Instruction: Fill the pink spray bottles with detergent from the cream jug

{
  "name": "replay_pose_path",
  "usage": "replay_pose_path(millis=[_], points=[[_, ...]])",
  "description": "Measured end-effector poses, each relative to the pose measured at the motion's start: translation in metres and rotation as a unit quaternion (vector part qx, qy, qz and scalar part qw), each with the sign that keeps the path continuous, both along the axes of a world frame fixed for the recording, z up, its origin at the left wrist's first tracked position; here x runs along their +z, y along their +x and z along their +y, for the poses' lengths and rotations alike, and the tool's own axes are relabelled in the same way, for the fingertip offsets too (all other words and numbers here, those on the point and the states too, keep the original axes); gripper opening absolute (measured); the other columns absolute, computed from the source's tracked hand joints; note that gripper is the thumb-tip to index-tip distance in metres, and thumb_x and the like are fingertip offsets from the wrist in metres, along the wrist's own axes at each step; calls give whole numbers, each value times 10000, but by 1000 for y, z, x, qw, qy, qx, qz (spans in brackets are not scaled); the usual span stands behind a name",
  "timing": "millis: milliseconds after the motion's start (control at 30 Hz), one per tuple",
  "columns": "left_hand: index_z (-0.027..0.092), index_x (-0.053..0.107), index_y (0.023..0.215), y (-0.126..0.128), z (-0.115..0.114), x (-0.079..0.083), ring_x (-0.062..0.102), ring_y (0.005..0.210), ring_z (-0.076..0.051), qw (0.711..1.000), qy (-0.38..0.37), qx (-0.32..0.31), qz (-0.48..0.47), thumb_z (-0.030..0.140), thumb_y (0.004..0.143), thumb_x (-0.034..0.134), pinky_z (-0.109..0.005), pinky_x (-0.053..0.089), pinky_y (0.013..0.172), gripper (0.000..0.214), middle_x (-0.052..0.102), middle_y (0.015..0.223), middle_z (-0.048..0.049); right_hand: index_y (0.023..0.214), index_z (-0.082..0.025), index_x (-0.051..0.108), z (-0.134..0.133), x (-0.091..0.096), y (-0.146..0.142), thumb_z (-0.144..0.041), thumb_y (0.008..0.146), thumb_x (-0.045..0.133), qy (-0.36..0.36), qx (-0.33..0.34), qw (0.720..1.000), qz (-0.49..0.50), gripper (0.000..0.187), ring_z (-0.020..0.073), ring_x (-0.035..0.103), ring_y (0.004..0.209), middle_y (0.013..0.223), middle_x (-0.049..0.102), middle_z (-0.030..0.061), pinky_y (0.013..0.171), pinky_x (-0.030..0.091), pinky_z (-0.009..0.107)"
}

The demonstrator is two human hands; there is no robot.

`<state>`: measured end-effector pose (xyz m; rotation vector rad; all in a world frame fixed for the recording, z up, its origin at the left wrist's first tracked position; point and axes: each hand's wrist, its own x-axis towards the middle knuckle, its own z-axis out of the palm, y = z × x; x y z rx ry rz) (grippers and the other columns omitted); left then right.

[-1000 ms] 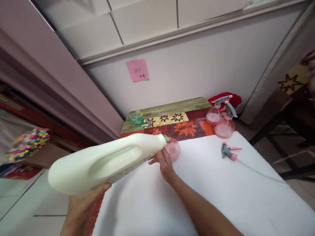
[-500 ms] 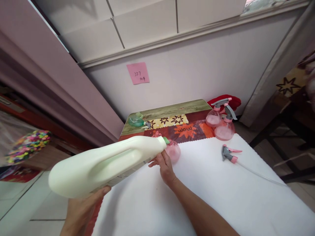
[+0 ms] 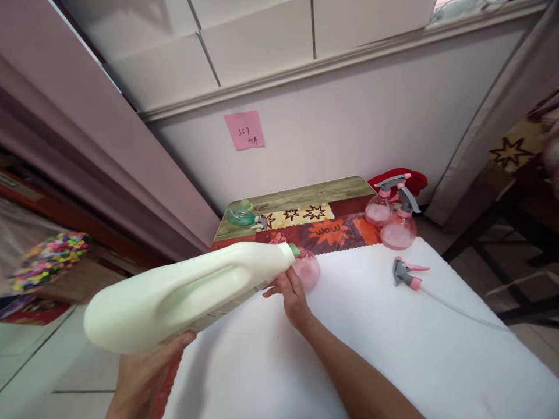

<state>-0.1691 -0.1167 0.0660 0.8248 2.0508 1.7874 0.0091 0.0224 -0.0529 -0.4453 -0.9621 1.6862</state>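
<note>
My left hand (image 3: pixel 142 375) grips the base of a large pale-green jug (image 3: pixel 187 294), tipped almost level so its green spout rests over the mouth of a small round pink bottle (image 3: pixel 307 269). My right hand (image 3: pixel 292 297) wraps round the left side of that pink bottle and steadies it on the white cloth (image 3: pixel 375 349). The bottle has no spray head on. A loose grey-and-pink spray head (image 3: pixel 406 273) with its long clear tube lies on the cloth to the right.
Two pink spray bottles (image 3: pixel 395 218) stand at the table's far right corner, a red cloth behind them. A green spray bottle (image 3: pixel 244 216) lies at the far left on the patterned cover. A pink note (image 3: pixel 244 130) hangs on the wall. A chair stands at right.
The jug's base has dipped very slightly. Both hands stay where they were.
</note>
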Motion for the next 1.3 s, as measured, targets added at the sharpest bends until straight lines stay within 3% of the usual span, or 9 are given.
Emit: replay_pose_path(millis=[200, 367, 467, 567, 767, 1067, 1167, 1300], points=[[169, 708, 1068, -8, -1, -3, 715, 921, -309, 1000, -13, 3, 9, 150, 261, 912, -342, 622, 743, 833, 778, 947, -64, 1197, -180, 581, 0, -2, -1, -607, 921, 571, -3, -4, 1000, 1, 508, 178, 710, 727, 922, 681, 53, 601, 639, 320], [182, 721, 1044, 4, 0, -2, 703, 972, -350, 1000, 3, 28, 6, 198, 265, 910, -398, 621, 774, 802, 777, 974, -73, 1192, -181, 582, 0, -2, -1, -606, 926, 564, 2, -1, 1000, 2, 501, 182, 712, 734, 931, 683, 59, 602, 638, 323], [197, 723, 1061, 12, 1, 3, 699, 999, -317, 1000, 14, 27, 5, 252, 338, 915, -366, 616, 793, 750, 772, 1045, -63, 1183, -184, 586, -1, -1, -1, -609, 922, 568, 3, -1, 1000, 1, 499, 181, 710, 726, 925, 679, 55, 598, 637, 326], [180, 731, 1030, 16, 0, 7, 708, 917, -294, 999, -15, 34, 2, 245, 271, 925, -324, 617, 730, 786, 778, 963, -60, 1185, -184, 584, -1, -1, -1, -605, 927, 562, 2, 2, 1000, 3, 494, 183, 712, 724, 907, 678, 51, 602, 637, 330], [194, 727, 1079, 23, -2, 9, 702, 949, -304, 999, 0, 34, 10, 273, 349, 920, -344, 619, 732, 758, 772, 986, -67, 1184, -186, 579, -2, -1, -1, -602, 927, 564, 3, 6, 1000, 4, 490, 185, 718, 728, 917, 677, 53, 605, 636, 329], [211, 730, 1078, 8, -1, 5, 708, 922, -337, 999, -9, 13, 33, 259, 310, 907, -401, 632, 717, 790, 776, 975, -74, 1189, -182, 580, -1, -2, -1, -593, 939, 555, 7, 8, 1000, 6, 481, 182, 722, 729, 919, 687, 56, 611, 637, 324], [196, 737, 1041, 8, -1, 5, 707, 896, -328, 999, -14, 31, 8, 219, 256, 908, -380, 629, 705, 803, 779, 929, -63, 1194, -184, 576, -2, 0, -1, -599, 936, 555, 5, 7, 1000, 4, 489, 181, 719, 718, 916, 687, 54, 605, 636, 324], [205, 739, 1024, 10, -2, 4, 712, 910, -304, 999, -2, 32, 3, 194, 312, 907, -337, 621, 715, 732, 781, 959, -56, 1203, -182, 570, -2, 0, 0, -598, 939, 548, 5, 8, 1000, 0, 494, 187, 721, 721, 911, 692, 57, 608, 635, 330]])
